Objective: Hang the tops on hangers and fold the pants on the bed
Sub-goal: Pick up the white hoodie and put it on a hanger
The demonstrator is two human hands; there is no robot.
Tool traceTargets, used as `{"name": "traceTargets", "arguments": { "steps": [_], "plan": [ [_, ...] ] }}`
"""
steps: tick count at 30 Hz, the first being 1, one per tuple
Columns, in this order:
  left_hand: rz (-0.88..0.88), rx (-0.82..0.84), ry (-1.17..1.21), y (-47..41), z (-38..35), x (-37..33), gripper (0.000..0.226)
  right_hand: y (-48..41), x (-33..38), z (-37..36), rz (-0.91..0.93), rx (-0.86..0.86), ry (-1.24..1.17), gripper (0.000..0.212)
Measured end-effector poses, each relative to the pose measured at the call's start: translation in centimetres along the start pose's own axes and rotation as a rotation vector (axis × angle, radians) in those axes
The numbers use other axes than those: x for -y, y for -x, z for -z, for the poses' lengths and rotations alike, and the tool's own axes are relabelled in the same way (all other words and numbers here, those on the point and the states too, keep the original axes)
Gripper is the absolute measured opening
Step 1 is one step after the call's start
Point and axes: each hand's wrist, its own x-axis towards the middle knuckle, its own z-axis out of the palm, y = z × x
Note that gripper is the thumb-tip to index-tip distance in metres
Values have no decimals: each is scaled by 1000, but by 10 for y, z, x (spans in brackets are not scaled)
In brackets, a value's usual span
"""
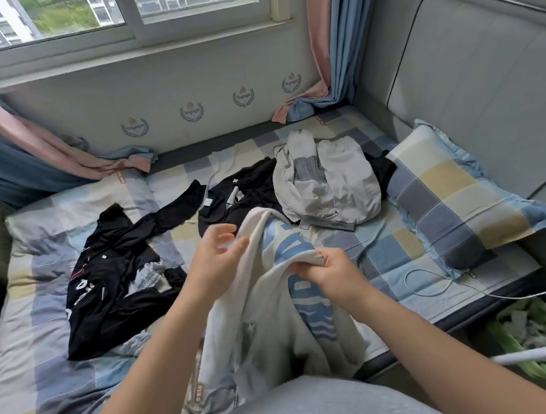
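A white top with blue lettering (277, 340) was held up over the near edge of the bed (385, 246), its lower part draped down toward the person's lap. A fold of the lettered cloth was gripped in the right hand (332, 269), whose fingers were curled tightly into the fabric. The left hand (216, 255) was held with its fingers loosely spread, and their tips were laid against the top's raised upper edge; no firm pinch could be made out, since that hand was blurred. On the checked sheet to the left, a heap of black clothing (112, 282) was spread out, with a pale gathered waistband showing in it. A second black garment (247, 192) was lain just behind the held top, and a crumpled grey garment (339, 180) was piled beside it, nearer the checked pillow (457, 195). A green bag (530, 325) was seen on the floor at the right.
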Motion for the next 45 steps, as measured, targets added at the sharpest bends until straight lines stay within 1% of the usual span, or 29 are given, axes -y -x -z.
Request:
{"name": "traceTargets", "arguments": {
  "steps": [3,5,8,10,13,15,17,19,21,22,24,26,28,30,32,34,36,38,39,40,41,42,44,45],
  "plan": [
    [33,72,-13,9,-10,25,25,0,6,5,-82,-163,-188,11],
    [56,124,-45,14,-18,41,26,0,12,12,-116,-225,-277,10],
    [126,238,-125,19,-31,58,40,1,21,24,-125,-251,-404,22],
    [240,323,-121,22,-40,62,56,3,26,30,-101,-240,-493,27],
    [541,423,21,29,-48,58,74,8,32,32,-60,-198,-574,33],
    [724,497,238,27,-52,53,88,13,35,31,-39,-158,-606,36],
    [818,566,460,23,-57,46,100,18,35,31,-16,-121,-614,32],
    [846,626,566,19,-64,32,103,24,35,29,13,-69,-604,31],
    [842,634,709,19,-73,15,92,28,35,26,32,-21,-596,32],
    [831,594,777,18,-77,7,81,30,35,26,43,-6,-593,32],
    [788,454,823,17,-83,-2,49,32,35,30,66,-7,-583,31],
    [754,285,820,14,-83,-3,35,33,32,39,81,-41,-571,29],
    [714,94,846,8,-77,1,18,34,24,49,69,-94,-558,31],
    [675,-48,928,2,-64,1,11,33,9,59,27,-142,-568,36],
    [593,-126,996,-4,-49,-2,14,32,-11,63,-33,-171,-595,38],
    [489,-133,1035,-5,-37,-10,21,31,-33,62,-139,-216,-549,38],
    [387,-94,1060,-2,-30,-17,29,29,-56,58,-311,-205,-366,31],
    [294,-43,1055,2,-25,-21,34,31,-74,55,-490,-48,-62,19],
    [258,-12,1040,4,-23,-22,36,31,-78,54,-554,28,61,17],
    [229,17,1017,7,-21,-24,37,30,-79,53,-583,66,132,17],
    [205,44,983,11,-19,-25,37,28,-75,52,-568,63,159,19],
    [189,69,938,16,-18,-26,37,25,-68,50,-512,23,166,24],
    [154,127,829,25,-16,-28,34,21,-47,46,-325,-82,129,38],
    [125,160,773,29,-16,-28,31,20,-34,42,-232,-90,91,44]
  ]
}}
